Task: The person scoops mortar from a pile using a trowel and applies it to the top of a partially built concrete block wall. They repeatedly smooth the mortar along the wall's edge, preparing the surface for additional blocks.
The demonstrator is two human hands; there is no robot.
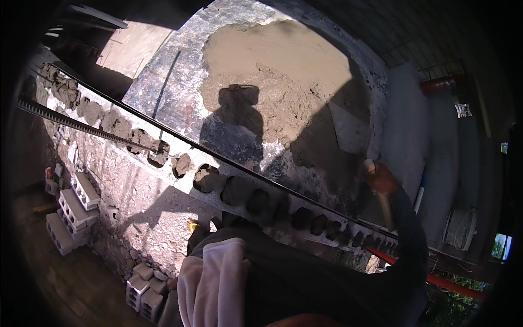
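My right hand (383, 179) is closed round the handle of a trowel at the right edge of a mortar board. The trowel's flat blade (348, 129) lies against the wet grey mortar (272, 60), partly in shade. The mortar is spread thick over the smeared board (163, 82), smoother at the far side and lumpy nearer me. At the lower left, a sliver of what looks like my left hand (173, 284) shows beside a pale cloth (215, 278); its fingers are hidden.
A row of hollow concrete blocks (188, 188), their holes partly filled with mortar, crosses diagonally before me. A ribbed steel bar (81, 127) rises from it at the left. Stacked blocks (73, 212) and more blocks (146, 289) stand lower left. A red pipe (455, 286) runs lower right.
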